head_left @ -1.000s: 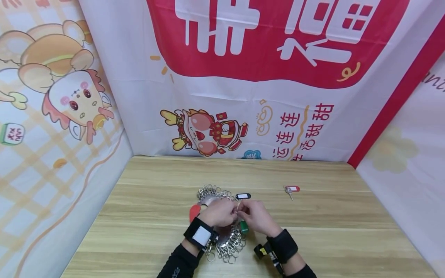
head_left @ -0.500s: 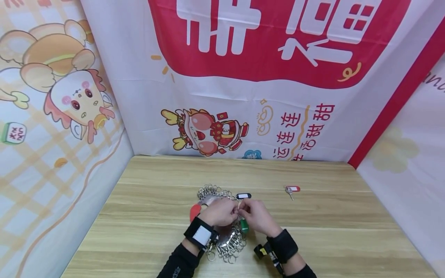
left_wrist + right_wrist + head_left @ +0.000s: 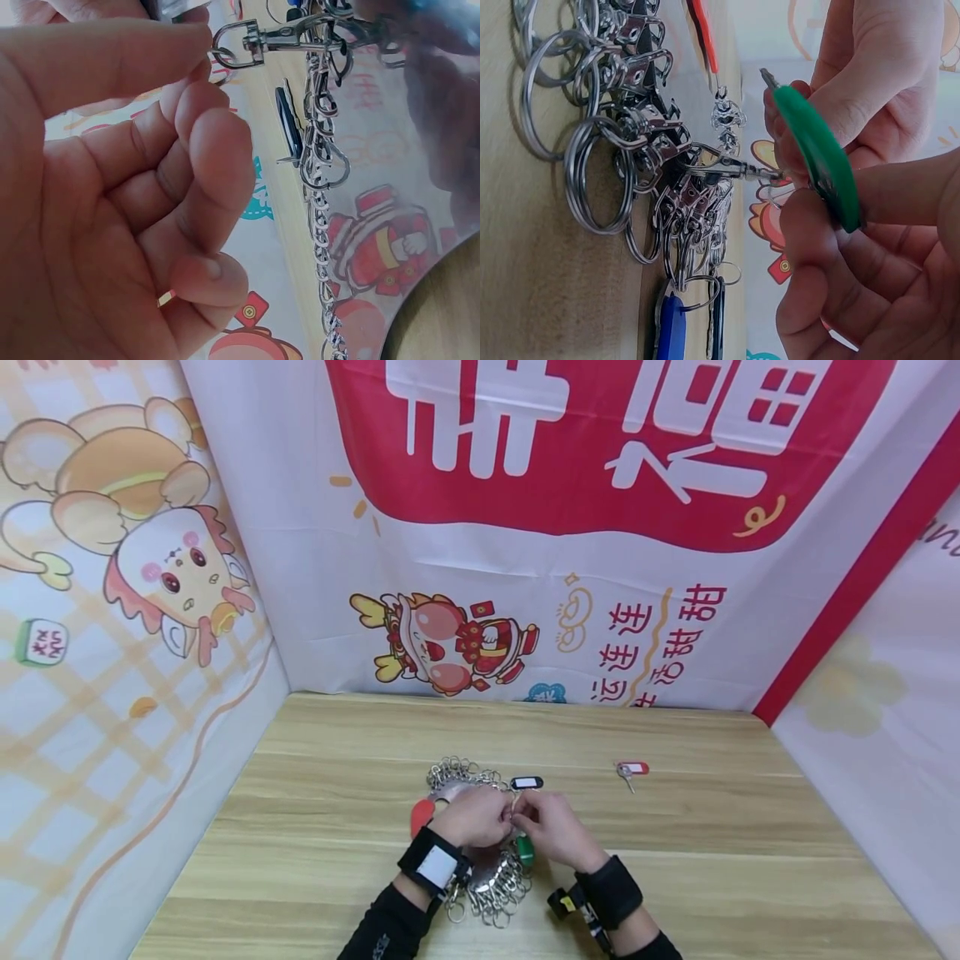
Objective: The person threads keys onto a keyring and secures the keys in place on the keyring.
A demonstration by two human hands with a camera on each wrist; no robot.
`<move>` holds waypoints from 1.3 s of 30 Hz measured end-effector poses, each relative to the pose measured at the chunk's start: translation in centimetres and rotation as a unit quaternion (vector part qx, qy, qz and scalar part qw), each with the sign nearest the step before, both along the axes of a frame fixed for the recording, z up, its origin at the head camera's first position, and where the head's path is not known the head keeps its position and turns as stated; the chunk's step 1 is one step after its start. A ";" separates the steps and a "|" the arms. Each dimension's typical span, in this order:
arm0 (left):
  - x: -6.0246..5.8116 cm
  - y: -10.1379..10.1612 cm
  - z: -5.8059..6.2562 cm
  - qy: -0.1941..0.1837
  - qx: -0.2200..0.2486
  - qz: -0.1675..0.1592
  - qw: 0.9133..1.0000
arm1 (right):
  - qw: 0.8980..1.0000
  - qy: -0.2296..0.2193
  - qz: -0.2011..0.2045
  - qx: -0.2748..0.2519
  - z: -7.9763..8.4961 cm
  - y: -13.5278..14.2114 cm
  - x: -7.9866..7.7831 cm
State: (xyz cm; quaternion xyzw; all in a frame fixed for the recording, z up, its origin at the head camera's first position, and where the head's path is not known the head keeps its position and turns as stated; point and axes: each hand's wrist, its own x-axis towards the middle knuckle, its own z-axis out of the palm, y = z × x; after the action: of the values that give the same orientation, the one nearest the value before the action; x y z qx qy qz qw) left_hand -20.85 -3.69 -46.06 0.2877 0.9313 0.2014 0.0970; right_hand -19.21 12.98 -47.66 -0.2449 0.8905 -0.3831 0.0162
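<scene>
A round metal disc (image 3: 491, 868) lies on the table, its edge hung with several silver snap hooks and split rings. Over it, my left hand (image 3: 474, 817) pinches the small ring at the end of one snap hook (image 3: 281, 37). That hook stands out from the row, and the other left fingers are loosely curled. Close against it, my right hand (image 3: 558, 831) pinches at a green key tag (image 3: 821, 154), which has a metal key tip sticking out at its top. The exact contact between the fingertips is partly hidden behind the tag.
A black key tag (image 3: 527, 782) and a red tag (image 3: 422, 817) lie at the disc's edge. A blue tag (image 3: 671, 326) hangs from a ring. Farther right on the wooden table (image 3: 712, 860) is a key with a red tag (image 3: 632, 768). Printed cloth stands behind.
Both hands stay at the same spot over the disc. The green tag has shifted very slightly, and the head view has turned a little.
</scene>
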 end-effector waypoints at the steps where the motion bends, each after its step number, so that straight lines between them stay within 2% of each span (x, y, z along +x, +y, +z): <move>1: 0.0 0.0 0.0 0.000 -0.001 0.000 1.000 | 1.000 0.000 0.002 -0.001 0.0 0.0 0.0; 11: 0.3 0.3 -0.1 0.008 -0.030 0.000 1.000 | 1.000 -0.015 0.022 -0.003 -0.2 0.1 0.0; 18: 0.3 0.4 -0.2 0.006 -0.017 0.000 1.000 | 1.000 -0.021 0.021 0.000 -0.1 0.2 -0.1; 24: 0.3 0.3 -0.3 -0.004 -0.014 0.011 1.000 | 1.000 -0.011 0.025 0.000 -0.1 0.2 -0.2; 32: 0.2 0.3 -0.2 -0.016 -0.006 0.024 1.000 | 0.999 -0.022 0.024 -0.003 0.0 0.2 -0.1; 39: 0.3 0.3 -0.2 -0.008 -0.008 0.021 1.000 | 0.999 -0.023 0.024 -0.006 -0.2 0.2 -0.1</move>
State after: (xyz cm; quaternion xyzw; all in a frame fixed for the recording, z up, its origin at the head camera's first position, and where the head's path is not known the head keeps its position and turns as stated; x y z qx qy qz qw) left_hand -20.54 -3.37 -46.26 0.2654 0.9380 0.1983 0.1021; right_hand -19.34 13.19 -47.81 -0.2577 0.8815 -0.3932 0.0448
